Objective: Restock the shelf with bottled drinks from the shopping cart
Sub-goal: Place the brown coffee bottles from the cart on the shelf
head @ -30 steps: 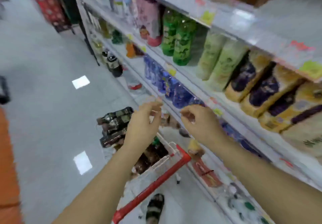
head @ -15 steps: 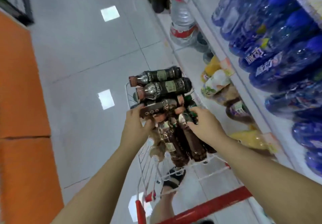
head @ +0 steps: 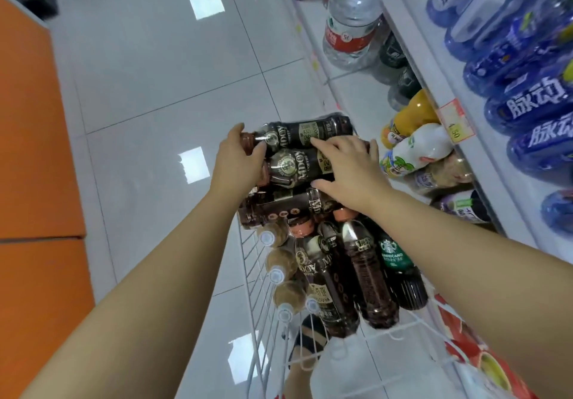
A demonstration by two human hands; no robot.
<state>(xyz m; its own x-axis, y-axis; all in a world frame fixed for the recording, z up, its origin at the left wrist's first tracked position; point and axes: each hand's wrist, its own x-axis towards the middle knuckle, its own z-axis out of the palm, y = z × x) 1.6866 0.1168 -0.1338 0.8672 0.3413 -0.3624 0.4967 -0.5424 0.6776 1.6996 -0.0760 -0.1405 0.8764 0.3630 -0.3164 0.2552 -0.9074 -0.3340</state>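
A white wire shopping cart (head: 251,277) below me is piled with dark coffee bottles. Two of them lie crosswise on top of the pile. My left hand (head: 237,158) grips the brown cap end of the upper bottle (head: 313,131), fingers over the cap and thumb under the neck. My right hand (head: 352,170) lies over the body of the second bottle (head: 291,169), with its thumb curled beneath and its index fingertip touching the upper bottle's label. The shelf (head: 465,138) to the right holds blue drink bottles (head: 527,103), with yellow and white bottles (head: 415,147) on the level below.
More dark bottles and a green-labelled one (head: 393,256) lie lengthwise deeper in the cart. A large water jug (head: 350,23) stands on the bottom shelf ahead. An orange fixture (head: 31,166) borders the tiled aisle (head: 161,94) on the left. My sandalled foot (head: 307,346) shows through the cart wires.
My view dropped from the shelf to the cart. Both hands came down from in front of the shelf, reached forward over the pile and closed on the two top crosswise bottles.
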